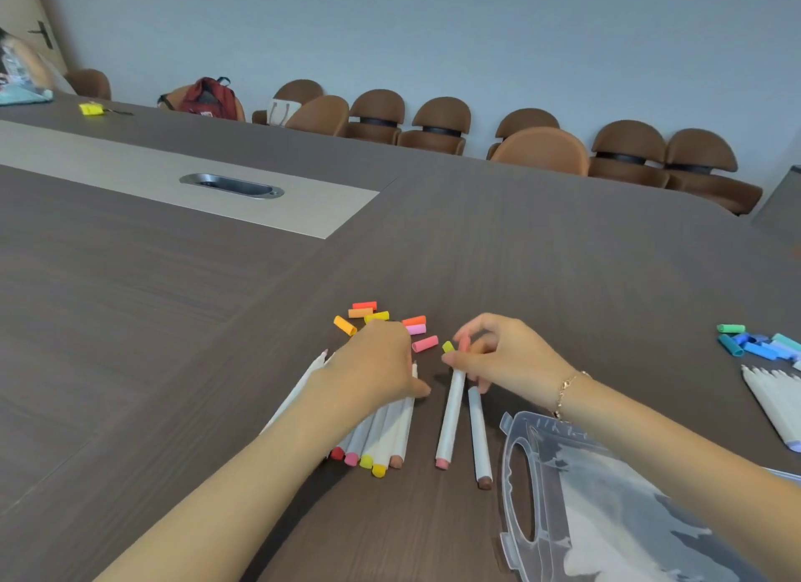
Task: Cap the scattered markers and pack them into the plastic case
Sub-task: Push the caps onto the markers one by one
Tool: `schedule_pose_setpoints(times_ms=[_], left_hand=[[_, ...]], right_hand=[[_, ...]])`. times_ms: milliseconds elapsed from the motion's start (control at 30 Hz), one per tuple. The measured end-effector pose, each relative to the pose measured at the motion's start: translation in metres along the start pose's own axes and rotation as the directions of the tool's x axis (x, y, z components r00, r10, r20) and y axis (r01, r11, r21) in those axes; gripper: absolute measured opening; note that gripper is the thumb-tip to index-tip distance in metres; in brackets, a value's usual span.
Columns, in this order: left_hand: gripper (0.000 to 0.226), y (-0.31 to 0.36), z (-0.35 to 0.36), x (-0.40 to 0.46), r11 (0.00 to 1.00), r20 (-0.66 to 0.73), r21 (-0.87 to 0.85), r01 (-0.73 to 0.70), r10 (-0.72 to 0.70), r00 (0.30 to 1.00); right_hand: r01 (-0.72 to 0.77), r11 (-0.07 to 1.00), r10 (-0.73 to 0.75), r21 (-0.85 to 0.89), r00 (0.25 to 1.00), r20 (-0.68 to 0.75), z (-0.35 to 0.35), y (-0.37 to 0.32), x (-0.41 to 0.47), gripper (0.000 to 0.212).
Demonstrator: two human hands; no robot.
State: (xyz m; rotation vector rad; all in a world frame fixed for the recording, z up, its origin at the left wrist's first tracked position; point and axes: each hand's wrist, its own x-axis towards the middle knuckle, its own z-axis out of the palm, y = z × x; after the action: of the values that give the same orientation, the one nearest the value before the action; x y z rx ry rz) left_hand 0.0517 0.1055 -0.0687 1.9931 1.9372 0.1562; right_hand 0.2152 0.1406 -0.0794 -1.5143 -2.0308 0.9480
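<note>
Early stage, by the look of it: case point(607, 508) near right holds no markers that I can see; loose caps point(381, 321) lie far of the hands. Left hand point(372, 364) rests with fingers spread on the uncapped marker bunch point(381, 438). Right hand point(503, 356) pinches a pink marker point(450, 417), seemingly at its cap. Another marker point(479, 438) lies beside it. More markers point(771, 404) and blue caps point(758, 343) sit far right.

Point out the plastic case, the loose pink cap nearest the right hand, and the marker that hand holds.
plastic case point(563, 473), head view, on its clear top face.
pink cap point(424, 343), head view, mid-body.
marker point(450, 412), head view, on its white barrel.
</note>
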Motion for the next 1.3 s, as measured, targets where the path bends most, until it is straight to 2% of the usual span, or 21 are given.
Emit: schedule_pose_setpoints(times_ms=[100,167,233,367,500,600,700,800,867,933,1000,1067,1100,1233,1300], left_hand=[[0.035,0.004,0.010,0.002,0.996,-0.009,0.060,0.069,-0.069,0.998],[0.026,0.008,0.016,0.004,0.995,-0.033,0.067,0.080,-0.078,0.996],[0.027,0.012,0.020,0.003,0.994,-0.043,0.071,0.081,-0.078,0.996],[0.022,0.017,0.022,0.001,0.994,-0.009,0.068,0.087,-0.087,0.996],[0.032,0.001,-0.005,-0.002,0.981,0.111,-0.159,0.114,-0.097,0.989],[0.035,-0.022,-0.041,-0.006,0.941,0.071,-0.323,0.099,-0.080,0.994],[0.029,-0.044,-0.060,-0.010,0.830,0.150,-0.540,0.137,-0.065,0.987],[0.029,-0.055,-0.066,-0.009,0.721,0.220,-0.665,0.193,-0.057,0.974],[0.027,-0.058,-0.068,-0.011,0.676,0.205,-0.712,0.191,-0.060,0.977],[0.026,-0.059,-0.069,-0.012,0.652,0.173,-0.741,0.161,-0.047,0.984],[0.027,-0.059,-0.069,-0.012,0.626,0.150,-0.769,0.126,-0.015,0.989],[0.026,-0.057,-0.067,-0.011,0.615,0.128,-0.782,0.096,0.007,0.992],[0.026,-0.056,-0.065,-0.010,0.612,0.114,-0.786,0.085,0.009,0.993],[0.024,-0.048,-0.060,-0.007,0.606,0.118,-0.792,0.068,0.043,0.992],[0.022,-0.042,-0.057,-0.007,0.650,0.162,-0.757,0.062,0.096,0.982]], right_hand=[[0.031,0.992,-0.032,-0.119,0.999,-0.006,0.004,0.004,0.003,0.024],[0.035,0.984,-0.037,-0.177,0.999,-0.006,0.006,0.009,0.005,0.027],[0.037,0.973,-0.041,-0.226,0.999,-0.012,0.006,0.012,0.007,0.027],[0.100,0.959,-0.100,-0.267,0.995,0.013,0.002,0.011,0.012,0.015],[0.191,0.926,-0.194,-0.326,0.981,0.022,-0.007,0.001,0.026,0.016],[0.335,0.869,-0.336,-0.365,0.940,0.063,-0.005,-0.020,0.042,0.015],[0.455,0.790,-0.418,-0.411,0.890,0.181,0.015,-0.038,0.063,0.020],[0.541,0.676,-0.457,-0.500,0.840,0.291,0.040,-0.041,0.080,0.027],[0.567,0.635,-0.473,-0.525,0.822,0.315,0.050,-0.039,0.086,0.024],[0.572,0.637,-0.487,-0.516,0.818,0.305,0.055,-0.036,0.087,0.019],[0.533,0.748,-0.477,-0.395,0.846,0.239,0.053,-0.032,0.083,0.015],[0.430,0.899,-0.418,-0.088,0.900,0.129,0.045,-0.030,0.076,0.013],[0.391,0.918,-0.395,0.063,0.914,0.091,0.038,-0.029,0.072,0.013],[0.249,0.881,-0.292,0.402,0.955,0.048,0.015,-0.029,0.057,0.021],[0.124,0.780,-0.181,0.614,0.983,0.032,0.009,-0.029,0.051,0.022]])
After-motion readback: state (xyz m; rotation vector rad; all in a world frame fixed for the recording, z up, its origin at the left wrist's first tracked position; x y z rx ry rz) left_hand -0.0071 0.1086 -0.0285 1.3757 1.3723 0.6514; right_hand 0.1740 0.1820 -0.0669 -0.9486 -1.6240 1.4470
